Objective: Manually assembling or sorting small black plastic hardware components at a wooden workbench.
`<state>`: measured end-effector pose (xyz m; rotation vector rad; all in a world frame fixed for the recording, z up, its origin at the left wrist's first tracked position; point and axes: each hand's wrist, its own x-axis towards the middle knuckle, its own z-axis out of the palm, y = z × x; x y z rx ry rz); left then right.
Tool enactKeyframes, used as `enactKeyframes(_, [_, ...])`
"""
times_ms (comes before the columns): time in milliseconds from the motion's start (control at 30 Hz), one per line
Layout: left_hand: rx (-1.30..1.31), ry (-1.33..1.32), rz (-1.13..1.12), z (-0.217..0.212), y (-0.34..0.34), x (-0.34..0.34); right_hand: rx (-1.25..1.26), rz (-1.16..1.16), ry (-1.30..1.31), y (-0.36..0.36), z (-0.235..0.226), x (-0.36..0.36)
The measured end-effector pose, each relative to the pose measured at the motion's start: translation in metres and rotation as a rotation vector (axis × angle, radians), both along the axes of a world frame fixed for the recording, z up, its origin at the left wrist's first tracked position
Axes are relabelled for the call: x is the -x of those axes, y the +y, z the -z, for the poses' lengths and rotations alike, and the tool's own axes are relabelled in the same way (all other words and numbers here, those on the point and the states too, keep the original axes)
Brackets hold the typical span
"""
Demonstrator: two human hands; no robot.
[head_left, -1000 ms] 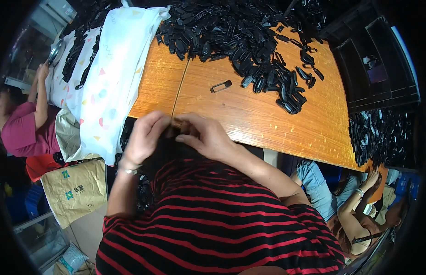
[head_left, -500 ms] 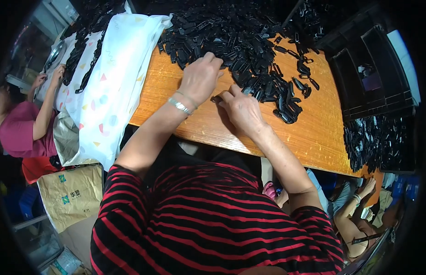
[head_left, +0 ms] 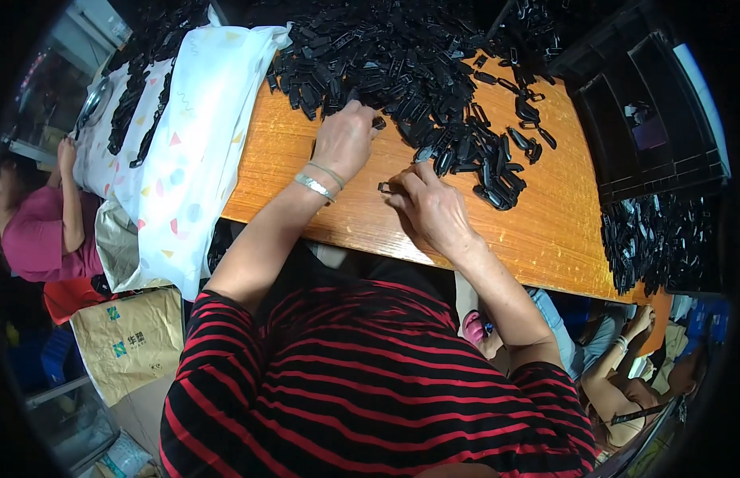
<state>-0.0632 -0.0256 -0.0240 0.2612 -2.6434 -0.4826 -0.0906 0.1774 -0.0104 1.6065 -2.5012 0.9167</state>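
My left hand (head_left: pixel 346 139), with a silver bracelet at the wrist, reaches to the near edge of a large heap of small black plastic parts (head_left: pixel 402 64) on the orange wooden table (head_left: pixel 298 171); its fingers curl around a black part (head_left: pixel 378 123). My right hand (head_left: pixel 429 209) rests on the table closer to me and pinches another small black part (head_left: pixel 385 188) between thumb and fingers. More black parts lie just right of it (head_left: pixel 497 171).
A white cloth with coloured shapes (head_left: pixel 186 151) covers the table's left end, with black parts on it. Black crates (head_left: pixel 649 119) stand at right. A person in pink (head_left: pixel 43 231) works at left; another person sits at lower right (head_left: pixel 625 366). A brown paper sack (head_left: pixel 127 342) stands below.
Both hands went from close to my body out onto the table. The left hand has reached further into the heap's edge; the right hand now holds a part near the table's front.
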Motion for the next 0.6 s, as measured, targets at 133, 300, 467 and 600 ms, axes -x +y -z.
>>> enactKeyframes(133, [-0.521,0.115,0.099,0.007,0.001,-0.02,-0.045,-0.045,-0.08,0.009,-0.007,0.004])
enactKeyframes(300, [-1.459,0.066,0.185,-0.023,0.026,-0.051,0.362,0.151,-0.264,-0.002,-0.022,-0.001])
enactKeyframes(467, [-1.446,0.12,0.267,-0.032,0.034,-0.062,0.478,0.176,-0.344,-0.015,-0.026,-0.011])
enactKeyframes(600, [-1.431,0.148,0.27,-0.035,0.038,-0.066,0.488,0.145,-0.334,-0.017,-0.025,-0.015])
